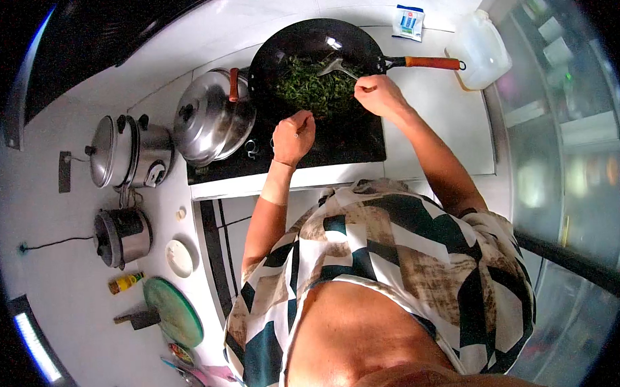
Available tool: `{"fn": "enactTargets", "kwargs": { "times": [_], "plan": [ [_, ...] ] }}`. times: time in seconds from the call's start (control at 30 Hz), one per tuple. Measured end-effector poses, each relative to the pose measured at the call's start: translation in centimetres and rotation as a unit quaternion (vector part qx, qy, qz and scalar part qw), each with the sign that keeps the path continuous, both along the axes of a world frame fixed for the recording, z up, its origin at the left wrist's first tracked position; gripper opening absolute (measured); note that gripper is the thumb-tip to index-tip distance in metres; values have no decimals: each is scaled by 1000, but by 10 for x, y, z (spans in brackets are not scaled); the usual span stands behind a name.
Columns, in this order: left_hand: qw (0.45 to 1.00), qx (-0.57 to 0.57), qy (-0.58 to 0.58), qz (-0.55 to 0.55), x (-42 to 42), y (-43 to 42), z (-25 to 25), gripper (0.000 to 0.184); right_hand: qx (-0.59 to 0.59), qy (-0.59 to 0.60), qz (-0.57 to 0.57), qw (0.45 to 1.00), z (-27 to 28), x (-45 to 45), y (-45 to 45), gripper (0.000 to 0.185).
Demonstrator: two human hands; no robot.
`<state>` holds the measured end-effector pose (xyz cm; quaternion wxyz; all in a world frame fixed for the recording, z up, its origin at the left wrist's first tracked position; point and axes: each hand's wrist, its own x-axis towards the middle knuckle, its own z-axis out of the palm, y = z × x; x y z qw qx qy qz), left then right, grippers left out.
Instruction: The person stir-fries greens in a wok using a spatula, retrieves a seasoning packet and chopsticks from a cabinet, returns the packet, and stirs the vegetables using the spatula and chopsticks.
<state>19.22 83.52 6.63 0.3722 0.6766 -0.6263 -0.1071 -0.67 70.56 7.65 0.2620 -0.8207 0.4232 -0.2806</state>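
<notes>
A black wok (264, 65) sits on the black cooktop (363, 147), with chopped leafy greens (310, 88) spread in its bottom. My right hand (380, 95) is closed around the handle of a metal spatula (331, 67), whose head rests at the right side of the greens. Over the wok's near left side is my left hand (294, 136), its fingers curled into a fist. Whatever it may hold is hidden. The wok's wooden handle (432, 63) points right, beyond my right hand.
A metal pot with lid (208, 122) stands close left of the wok. Further left are two cookers (151, 155), (124, 237), a white bowl (180, 258), a green cutting board (174, 311) and a cleaver (143, 318). At right stand a plastic container (482, 51) and a small packet (408, 23).
</notes>
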Motion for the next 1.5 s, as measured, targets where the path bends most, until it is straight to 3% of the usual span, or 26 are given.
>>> {"fn": "enactTargets", "kwargs": {
  "times": [0.07, 0.17, 0.2, 0.3, 0.33, 0.43, 0.47, 0.5, 0.63, 0.77, 0.8, 0.9, 1.0, 1.1, 1.13, 1.23, 1.37, 1.4, 1.47, 1.5],
  "plan": [
    [999, 31, 31, 14, -4, 2, 7, 12, -3, -35, 17, 999, 1, 1, 0, 14],
    [999, -14, 46, -12, -3, -9, -11, 12, 31, -105, 37, 993, -9, 12, 5, 13],
    [1000, -27, 3, -2, -4, -8, -13, 13, 61, -38, 47, 996, -12, 11, 3, 14],
    [1000, 5, 6, 5, 4, -4, -17, 13, 60, 11, 4, 998, -8, 2, 1, 15],
    [1000, 0, 13, -5, 7, -5, -19, 13, -5, -9, 9, 1000, -6, 0, 1, 15],
    [999, -3, 34, -22, 8, -4, -24, 13, 69, -107, 54, 990, -6, 12, 7, 14],
    [999, -1, 38, -19, 5, -5, -22, 13, 13, -103, 51, 993, -8, 17, 10, 13],
    [999, 1, 42, -15, 3, -4, -21, 13, 8, -19, 58, 998, -14, 18, 6, 13],
    [1000, -9, -20, 9, 6, 5, -6, 13, 3, 38, -4, 999, 6, 2, 10, 13],
    [1000, -23, 18, -8, 1, -2, -17, 15, 57, -75, 52, 994, -5, 12, 12, 12],
    [1000, -28, 2, -10, 0, -5, -20, 15, 38, -6, 35, 999, -9, 12, 11, 12],
    [998, -36, -56, 15, 4, 2, -11, 14, 1, 6, -35, 999, 0, -2, 10, 13],
    [997, 24, -60, 40, 3, 15, 13, 13, 33, -23, -41, 998, 5, -10, 5, 13],
    [998, 19, -61, 14, 6, -3, -14, 13, 38, -70, 6, 997, -29, 0, -4, 11],
    [998, -35, 37, -25, 6, -13, -32, 16, 96, -91, 39, 990, -40, 3, -8, 13],
    [967, -6, 247, -62, -4, -19, -27, 17, 274, -216, 64, 935, -21, 0, -3, 16],
    [994, -66, 90, -18, 3, 0, -8, 17, 227, -201, -11, 953, 25, -22, 10, 17],
    [991, 11, 133, -4, 6, 2, -7, 16, 195, -175, -5, 965, 16, -22, 5, 16],
    [995, -15, 90, -47, 6, -6, -19, 16, 132, -123, 9, 983, -9, -15, -4, 14],
    [995, -30, 67, -69, 6, -11, -24, 16, 203, -108, 25, 973, -17, -10, -4, 13]
  ]
}}
